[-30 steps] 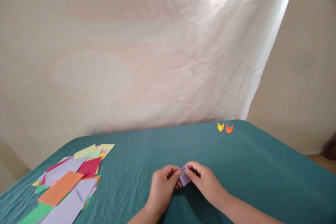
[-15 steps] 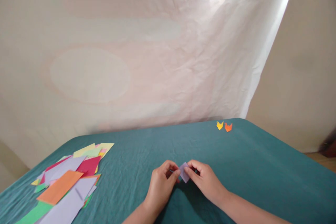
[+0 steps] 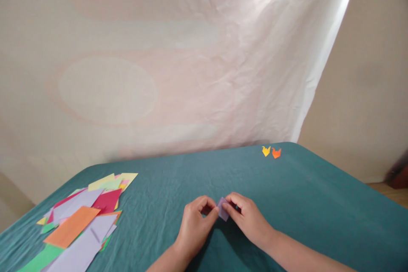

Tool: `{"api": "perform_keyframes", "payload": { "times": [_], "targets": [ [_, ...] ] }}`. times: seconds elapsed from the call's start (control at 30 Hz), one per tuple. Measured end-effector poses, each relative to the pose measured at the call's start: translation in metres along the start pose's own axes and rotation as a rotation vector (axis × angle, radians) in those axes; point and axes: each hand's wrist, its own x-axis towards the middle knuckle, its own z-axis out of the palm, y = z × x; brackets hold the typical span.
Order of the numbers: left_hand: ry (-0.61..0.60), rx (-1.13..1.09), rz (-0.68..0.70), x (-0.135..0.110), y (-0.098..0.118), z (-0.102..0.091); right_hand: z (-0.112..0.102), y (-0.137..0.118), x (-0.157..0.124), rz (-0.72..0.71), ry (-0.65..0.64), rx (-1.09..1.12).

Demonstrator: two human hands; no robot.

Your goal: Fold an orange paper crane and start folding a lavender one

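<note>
A small folded piece of lilac paper [image 3: 222,212] is held between my two hands, above the front middle of the table. My left hand [image 3: 198,223] pinches its left corner between thumb and fingers. On the other side, my right hand [image 3: 248,216] grips the right edge, thumb in front and fingers behind. The fingertips cover parts of the paper, so its exact folds are hard to make out.
A green cloth covers the table [image 3: 178,178]. Loose coloured paper sheets [image 3: 73,225] lie in a pile at the left. Near the back right edge sit a yellow origami bird [image 3: 266,151] and an orange origami bird [image 3: 276,153]. Behind hangs a pale sheet [image 3: 191,72].
Both hands keep their pinch on the lilac paper. The fingers have shifted slightly, and the paper's angle differs a little. The whole view has moved very slightly.
</note>
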Motion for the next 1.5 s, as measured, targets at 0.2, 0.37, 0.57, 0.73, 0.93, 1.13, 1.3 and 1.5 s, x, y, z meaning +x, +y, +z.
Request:
{"api": "perform_keyframes", "payload": {
  "times": [0.2, 0.37, 0.57, 0.73, 0.93, 1.13, 1.3, 1.5],
  "targets": [
    [-0.019, -0.164, -0.12, 0.002, -0.009, 0.005, 0.001, 0.002, 0.0, 0.081, -0.096, 0.127],
    [-0.016, -0.228, -0.159, 0.003, -0.014, 0.009, 0.002, 0.004, 0.001, 0.118, -0.111, 0.221],
    [-0.014, -0.325, -0.193, 0.004, -0.016, 0.011, 0.0, 0.003, 0.001, 0.121, -0.118, 0.234],
    [-0.062, -0.4, -0.199, 0.005, -0.016, 0.012, 0.0, 0.004, 0.002, 0.143, -0.131, 0.222],
    [-0.071, -0.367, -0.153, 0.002, -0.011, 0.014, 0.002, 0.005, 0.003, 0.177, -0.142, 0.226],
    [-0.073, -0.103, -0.117, 0.001, -0.009, 0.013, 0.004, 0.006, 0.003, 0.196, -0.108, 0.218],
    [-0.085, 0.102, -0.12, 0.0, -0.008, 0.009, 0.004, 0.006, 0.003, 0.221, -0.093, 0.246],
    [-0.128, 0.06, -0.133, 0.001, -0.01, 0.008, 0.004, 0.006, 0.004, 0.252, -0.082, 0.269]
  ]
}}
